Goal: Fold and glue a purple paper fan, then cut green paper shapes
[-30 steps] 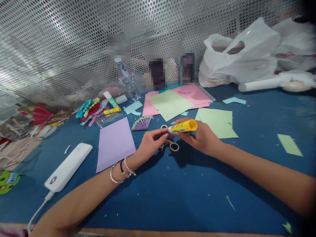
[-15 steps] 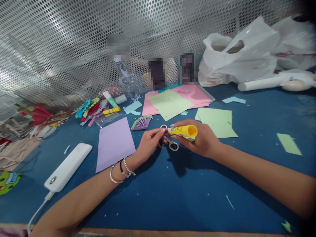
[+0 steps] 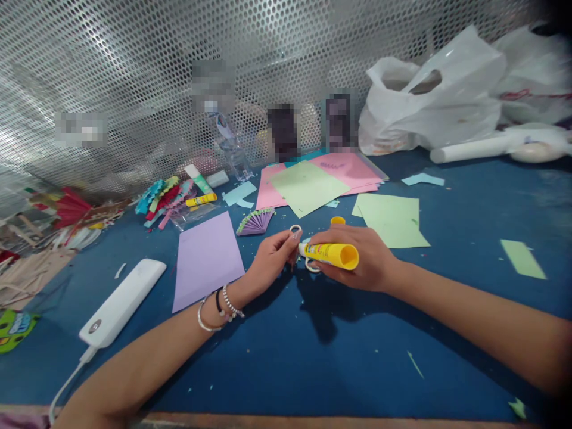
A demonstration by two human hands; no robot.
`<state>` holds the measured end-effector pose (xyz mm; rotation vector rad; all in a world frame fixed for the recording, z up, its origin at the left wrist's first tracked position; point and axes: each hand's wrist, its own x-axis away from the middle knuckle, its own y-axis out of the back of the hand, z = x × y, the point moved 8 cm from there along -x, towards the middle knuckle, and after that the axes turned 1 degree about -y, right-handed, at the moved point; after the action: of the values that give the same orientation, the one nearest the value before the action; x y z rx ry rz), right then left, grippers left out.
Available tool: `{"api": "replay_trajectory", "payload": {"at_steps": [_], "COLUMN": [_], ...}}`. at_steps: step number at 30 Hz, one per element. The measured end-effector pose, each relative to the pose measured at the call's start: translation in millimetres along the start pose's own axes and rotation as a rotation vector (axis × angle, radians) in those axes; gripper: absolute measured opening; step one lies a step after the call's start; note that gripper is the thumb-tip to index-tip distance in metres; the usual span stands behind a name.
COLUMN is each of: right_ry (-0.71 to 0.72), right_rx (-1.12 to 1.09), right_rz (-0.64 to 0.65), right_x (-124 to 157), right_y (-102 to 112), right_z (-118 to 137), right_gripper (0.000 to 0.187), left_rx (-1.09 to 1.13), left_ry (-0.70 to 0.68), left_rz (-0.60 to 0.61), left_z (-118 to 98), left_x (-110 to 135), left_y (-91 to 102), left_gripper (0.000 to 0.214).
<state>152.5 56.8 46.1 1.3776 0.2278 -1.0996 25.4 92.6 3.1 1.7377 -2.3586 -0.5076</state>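
Observation:
My right hand (image 3: 357,259) is wrapped round a yellow glue stick (image 3: 331,254), which lies nearly level with its tip pointing left. My left hand (image 3: 270,259) is pinched just at that tip, fingers together on something too small to make out. Under both hands lie small scissors with pale handles (image 3: 295,230). A yellow cap (image 3: 338,221) sits on the blue table (image 3: 313,357) just beyond my right hand. A purple sheet (image 3: 206,257) and a folded purple paper fan (image 3: 257,221) lie left of my left hand.
Pink and green sheets (image 3: 313,185) lie behind my hands, more green paper (image 3: 393,219) to the right. A white power bank (image 3: 123,301) with cable lies front left. Paper decorations and a second glue stick (image 3: 202,200) sit at back left. White plastic bags (image 3: 429,107) stand against the perforated wall.
My right hand has lowered the glue stick and tilted it down toward the table. The yellow cap behind it has come into view. My left hand has stayed at the tip.

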Motion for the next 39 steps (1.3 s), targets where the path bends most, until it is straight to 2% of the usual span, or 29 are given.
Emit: {"api": "replay_trajectory", "payload": {"at_steps": [4,13,24,33,39], "right_ry": [0.049,0.040,-0.027,0.041,0.059], "right_rx": [-0.013,-0.050,-0.054,-0.017,-0.031], "right_rz": [0.014,0.024,0.035,0.055,0.034], "right_x": [0.0,0.2,-0.1,1.1,0.1], "right_y": [-0.4,-1.3,-3.8,-7.2,-1.7], "right_z": [4.9,4.1,-1.7,1.4,3.3], "right_gripper": [0.028,0.028,0.026,0.025,0.030], "left_rx": [-0.020,-0.045,-0.033,0.033,0.026], "left_ry": [-0.005,0.003,0.008,0.001,0.006], "left_rz": [0.031,0.071,0.056,0.033,0.033], "left_z": [-0.4,0.1,-1.2,-5.3,-2.0], "left_x": [0.6,1.8,2.8,4.0,3.2], "left_y": [-2.3,-4.8,-3.6,-2.6,-2.8], "left_gripper": [0.040,0.039,0.039,0.039,0.040]}}
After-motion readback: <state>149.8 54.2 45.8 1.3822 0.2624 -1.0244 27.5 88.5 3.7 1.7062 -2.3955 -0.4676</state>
